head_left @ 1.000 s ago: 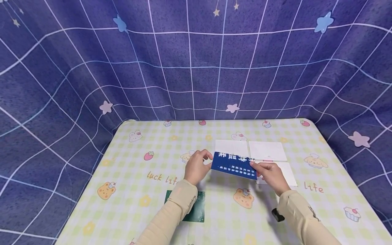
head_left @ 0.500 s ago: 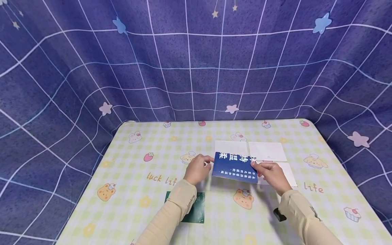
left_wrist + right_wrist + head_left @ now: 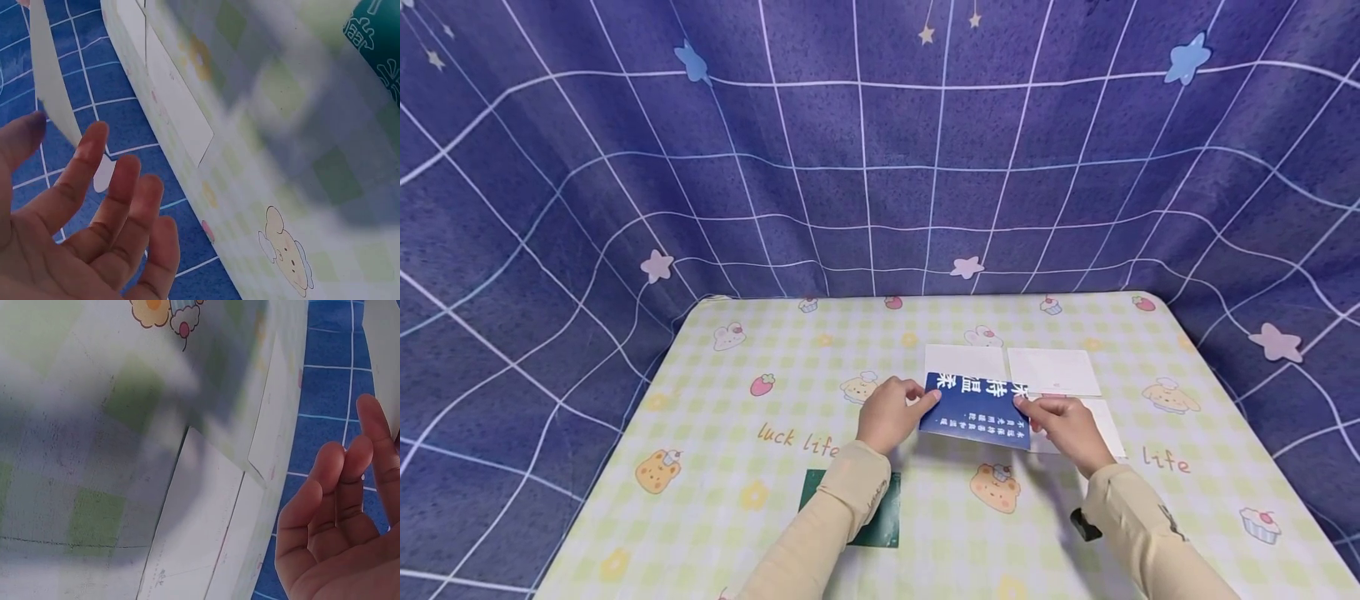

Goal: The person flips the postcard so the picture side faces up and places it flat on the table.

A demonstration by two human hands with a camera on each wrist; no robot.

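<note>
A blue postcard-like card (image 3: 976,408) with white printed characters is held above the table between both hands. My left hand (image 3: 891,410) pinches its left edge, thumb on the printed face. At the right edge, my right hand (image 3: 1067,429) pinches it the same way, its thumb near the large characters. In the left wrist view the card's pale underside (image 3: 53,81) shows beyond the thumb and index finger, the other fingers spread loosely. Behind and below the card lie white cards: one at the back (image 3: 962,358), one to its right (image 3: 1054,371), one partly covered by my right hand (image 3: 1105,425).
A dark green card (image 3: 883,517) lies on the table, partly under my left sleeve (image 3: 850,492). The table (image 3: 700,533) wears a green checked cloth with cartoon prints. A blue gridded curtain (image 3: 895,192) surrounds it. A small dark object (image 3: 1085,525) shows beside my right sleeve.
My left hand has moved slightly right, and its thumb has come onto the blue card's left edge. The card has tilted a little, showing its face more. My right hand keeps its hold.
</note>
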